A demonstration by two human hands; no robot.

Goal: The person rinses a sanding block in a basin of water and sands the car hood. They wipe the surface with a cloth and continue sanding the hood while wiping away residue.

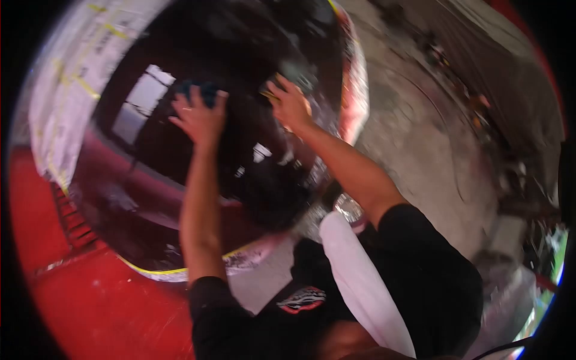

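Dark glass (240,162), one curved pane, lies under both sets of fingers and runs on below the palms towards the wrists. It is glossy and shows bright window reflections.

Left hand (201,117): fingers spread fairly wide and pressed flat over a blue pad (201,91). The pad shows just past the fingertips and between them, held against the glass. One pad counted.

Right hand (289,107): fingers close together and bent, their tips on a small yellowish piece (270,92) that is also against the glass. The piece is too blurred to tell what it is. One seen.

The two hands are near each other but apart, with bare glass between the left fingers and the right fingers.

Beyond the fingertips and off to the left-hand side, white masking paper (66,78) with yellow tape strips frames the pane. A yellow tape line (150,271) edges the glass on the wrist side, down beside the left forearm.

Further out on that side is red bodywork (90,300).

Behind the right wrist, one white cloth (360,282) hangs over the black shirt (432,270).

Outside the right fingers is grey concrete floor (420,120). The clutter at its far edge is too smeared to count.

Nothing lies between either hand and the glass except the pad and the piece.
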